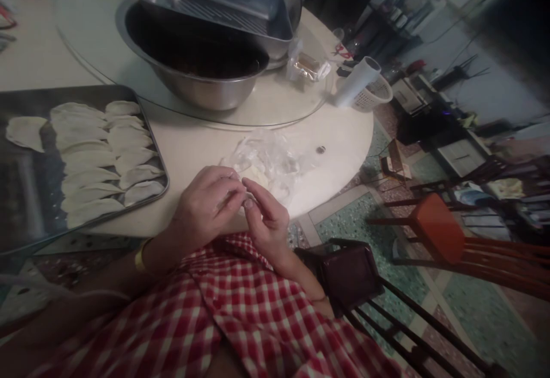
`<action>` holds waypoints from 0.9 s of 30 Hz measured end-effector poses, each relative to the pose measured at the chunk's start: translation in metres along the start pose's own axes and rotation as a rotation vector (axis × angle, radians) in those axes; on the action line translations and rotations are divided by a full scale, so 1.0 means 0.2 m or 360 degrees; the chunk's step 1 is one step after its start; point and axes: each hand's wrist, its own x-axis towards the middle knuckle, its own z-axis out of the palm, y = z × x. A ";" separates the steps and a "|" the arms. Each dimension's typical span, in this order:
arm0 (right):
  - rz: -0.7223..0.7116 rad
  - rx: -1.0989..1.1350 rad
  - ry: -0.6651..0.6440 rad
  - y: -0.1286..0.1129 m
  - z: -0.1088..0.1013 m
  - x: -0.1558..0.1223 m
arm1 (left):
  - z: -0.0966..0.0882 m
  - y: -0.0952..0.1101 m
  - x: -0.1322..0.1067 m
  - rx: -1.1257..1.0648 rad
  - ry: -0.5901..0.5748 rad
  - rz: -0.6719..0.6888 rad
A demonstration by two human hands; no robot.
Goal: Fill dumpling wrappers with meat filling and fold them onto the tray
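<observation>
My left hand (215,197) and my right hand (266,217) meet at the table's near edge, above my lap. Both are closed, fingertips pinched together around a pale dumpling (248,197). Fingers cover most of it; only a small whitish edge shows. Just beyond them, pale dumpling wrappers (254,175) lie in a crumpled clear plastic bag (275,157). To the left, a dark metal tray (148,132) holds folded dumplings (88,154) in two overlapping columns, with one single dumpling (26,132) apart from them.
A steel bowl (210,91) stands on the glass turntable (172,106), a metal pan (275,17) resting tilted over it. Right of these are a wrapped package (307,69), a plastic roll (358,80) and a white basket (378,93). Chairs (438,229) stand right of the table.
</observation>
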 end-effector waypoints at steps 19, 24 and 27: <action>0.0063 0.0100 0.0041 0.00 0.06 0.01 | -0.10 -0.02 -0.08 0.0158 0.0098 -0.0220; 0.0056 0.0155 0.0023 -0.01 0.09 0.02 | -0.15 -0.04 -0.10 0.0197 0.0120 -0.0247; 0.0066 0.0193 0.0012 -0.01 0.11 0.02 | -0.18 -0.06 -0.13 0.0230 0.0133 -0.0194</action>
